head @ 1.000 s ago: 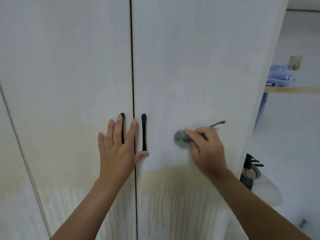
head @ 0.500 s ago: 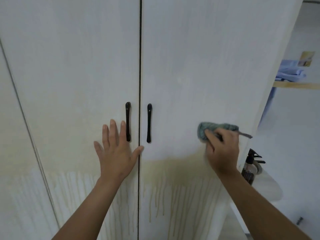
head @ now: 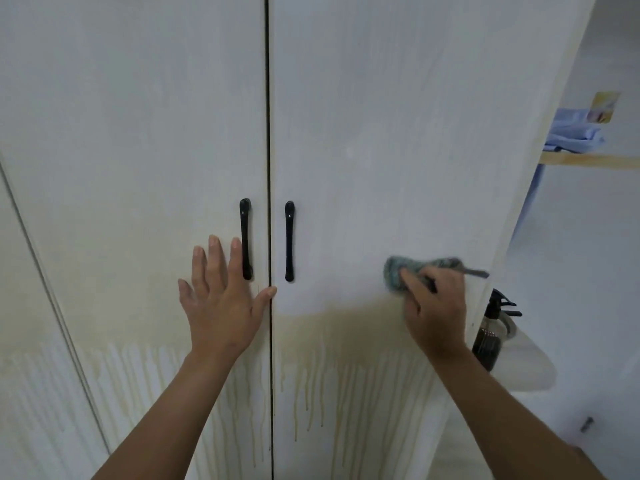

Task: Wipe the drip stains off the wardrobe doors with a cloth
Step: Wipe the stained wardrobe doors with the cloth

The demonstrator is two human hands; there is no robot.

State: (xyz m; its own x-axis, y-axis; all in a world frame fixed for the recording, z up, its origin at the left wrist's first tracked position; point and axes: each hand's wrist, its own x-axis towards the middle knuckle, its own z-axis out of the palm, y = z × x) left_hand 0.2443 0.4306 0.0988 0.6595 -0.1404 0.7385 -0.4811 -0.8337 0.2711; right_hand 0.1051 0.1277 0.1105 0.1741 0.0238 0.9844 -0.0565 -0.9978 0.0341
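Doors (head: 381, 133): white, matt, faint vertical grain, dulled low down by yellowish stains (head: 346, 341); handles (head: 245, 239): black, smooth, glossy; cloth (head: 394, 273): grey-green, nubbly fabric; bottle (head: 486, 344), right: dark, see-through, glass or plastic undetermined, black plastic sprayer; shelf (head: 588, 161), far right: bare pale wood.

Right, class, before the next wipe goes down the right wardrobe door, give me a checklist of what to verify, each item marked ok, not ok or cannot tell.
1. Grip on the cloth by the right hand: ok.
2. Contact of the cloth with the right door: ok, though blurred.
3. Brace, the left hand flat on the left door: ok.
4. Both doors shut at the seam: ok.
5. Area under the cloth free of drip stains: not ok, yellow runs on both doors.
6. Dampness of the cloth: cannot tell.
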